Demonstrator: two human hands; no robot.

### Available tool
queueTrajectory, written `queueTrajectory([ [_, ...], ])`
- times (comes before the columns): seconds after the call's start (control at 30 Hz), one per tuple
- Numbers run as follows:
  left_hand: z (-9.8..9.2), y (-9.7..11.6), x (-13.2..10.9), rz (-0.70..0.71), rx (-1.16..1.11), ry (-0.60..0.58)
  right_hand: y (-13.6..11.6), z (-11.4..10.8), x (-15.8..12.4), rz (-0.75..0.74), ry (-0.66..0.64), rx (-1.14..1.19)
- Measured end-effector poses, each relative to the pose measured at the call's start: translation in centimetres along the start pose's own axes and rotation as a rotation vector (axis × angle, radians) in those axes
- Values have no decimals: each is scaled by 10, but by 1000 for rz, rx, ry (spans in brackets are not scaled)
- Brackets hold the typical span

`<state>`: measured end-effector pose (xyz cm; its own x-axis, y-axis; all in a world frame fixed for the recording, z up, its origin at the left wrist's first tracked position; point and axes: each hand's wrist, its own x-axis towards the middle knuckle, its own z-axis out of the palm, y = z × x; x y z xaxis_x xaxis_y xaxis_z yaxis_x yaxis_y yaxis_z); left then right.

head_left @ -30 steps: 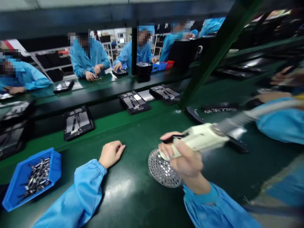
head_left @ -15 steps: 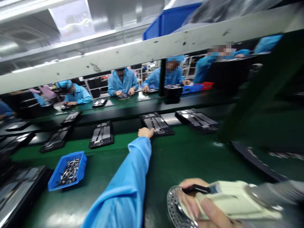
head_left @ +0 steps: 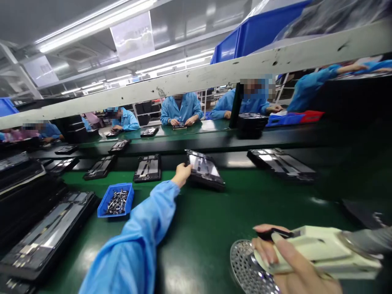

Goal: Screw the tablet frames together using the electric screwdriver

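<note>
The black device frame (head_left: 203,169) has just tipped up off the green desk (head_left: 214,228), its left edge now raised in our left hand (head_left: 182,174), which is closed around it. Our right hand (head_left: 301,281) is wrapped around a cream power tool (head_left: 318,249), held over a perforated steel disc (head_left: 248,267). A blue bin of screws (head_left: 115,200) sits left of the frame.

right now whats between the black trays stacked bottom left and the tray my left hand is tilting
In the head view, a blue bin of small metal parts lies there, then the left sleeve reaching to the tilted tray.
</note>
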<state>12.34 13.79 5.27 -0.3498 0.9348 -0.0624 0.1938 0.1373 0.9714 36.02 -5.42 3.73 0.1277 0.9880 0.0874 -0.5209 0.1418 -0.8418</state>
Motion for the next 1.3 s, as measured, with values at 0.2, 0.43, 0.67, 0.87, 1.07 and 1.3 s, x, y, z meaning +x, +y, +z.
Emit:
queueTrajectory([
  [0.2, -108, -70, -140, -139, -13, -83, -15, 10, -2, -112, -119, -5],
  [0.43, -166, -76, -221, -76, 667, -407, -7, 71, -33, -46, -234, -35],
  [0.67, -255, -56, -149, 71, 1206, 304, 23, 104, -59, 6, -290, -113],
  [0.87, -273, -94, -99, -157, 1225, -58, 34, 102, -55, 6, -330, -174],
  [1.07, -270, -91, -108, -11, 1154, 102, 37, 101, -55, -3, -331, -170],
  [1.3, -274, -70, -118, 0, 1017, 308, 38, 100, -59, 13, -403, -189],
])
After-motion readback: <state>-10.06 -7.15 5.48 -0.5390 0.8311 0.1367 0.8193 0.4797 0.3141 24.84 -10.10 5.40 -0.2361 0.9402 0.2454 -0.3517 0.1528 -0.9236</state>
